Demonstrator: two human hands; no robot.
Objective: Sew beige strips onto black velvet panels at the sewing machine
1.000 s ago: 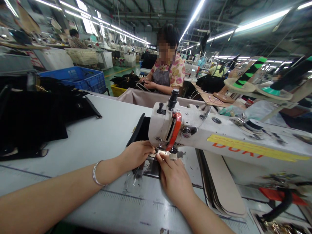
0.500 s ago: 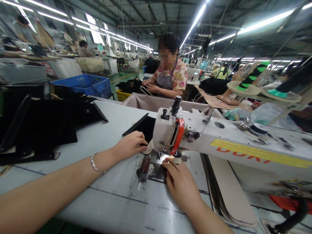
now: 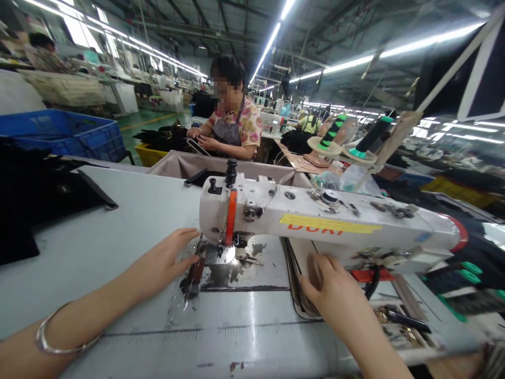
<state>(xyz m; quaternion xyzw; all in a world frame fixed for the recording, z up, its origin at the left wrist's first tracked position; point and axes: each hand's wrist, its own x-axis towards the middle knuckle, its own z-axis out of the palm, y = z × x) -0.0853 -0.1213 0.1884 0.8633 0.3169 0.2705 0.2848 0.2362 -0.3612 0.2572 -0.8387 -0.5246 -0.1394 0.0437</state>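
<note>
My left hand (image 3: 168, 263) is open beside the sewing machine (image 3: 268, 210), its fingers stretched toward the needle area and holding nothing. Its fingertips are close to a brown guide piece (image 3: 198, 269) taped by the metal plate (image 3: 244, 281). To the right, my right hand (image 3: 335, 287) reaches over a stack of flat beige panels (image 3: 302, 252) with dark edges under the machine arm. Thumb and fingers are apart, the fingertips at the top panel; whether they press on it I cannot tell. A black fabric piece (image 3: 203, 178) lies behind the machine head.
Black pieces (image 3: 90, 189) are piled on the table's left, by a blue crate (image 3: 94, 137). A cloth-lined bin (image 3: 173, 163) stands behind the machine, with a co-worker (image 3: 236, 121) beyond. Thread cones (image 3: 333, 131) stand at the back right; tools (image 3: 406, 320) lie front right.
My right hand has left the needle area and moved right to the beige panels. The left hand has let go of the work, and the black piece now lies farther back. The view has swung right.
</note>
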